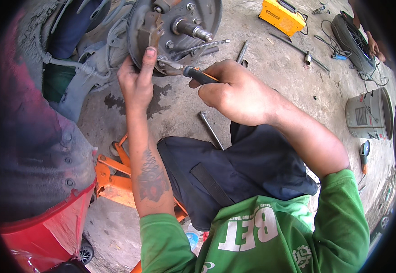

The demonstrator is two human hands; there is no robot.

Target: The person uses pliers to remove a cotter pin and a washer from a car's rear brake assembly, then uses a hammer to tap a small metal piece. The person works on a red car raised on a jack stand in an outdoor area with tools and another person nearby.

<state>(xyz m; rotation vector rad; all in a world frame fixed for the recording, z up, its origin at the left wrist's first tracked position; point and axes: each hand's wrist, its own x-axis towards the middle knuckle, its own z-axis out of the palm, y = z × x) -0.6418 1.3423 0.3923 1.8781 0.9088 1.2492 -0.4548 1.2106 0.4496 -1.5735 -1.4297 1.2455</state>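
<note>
A round drum-brake backing plate with a metal spindle at its centre is at the top. My left hand grips its lower left edge, thumb up in front beside a rusty brake shoe, fingers partly hidden behind. In my right hand is a screwdriver with a black and orange handle. Its blade points left into the lower part of the brake, close to my left thumb; the tip's exact contact cannot be made out. A coil spring stretches across the plate below the spindle.
An orange floor jack stands left of my legs, beside the red car body. Metal bars lie on the concrete. Farther right are a yellow machine, a wheel near another person's hand, a grey bucket and an angle grinder.
</note>
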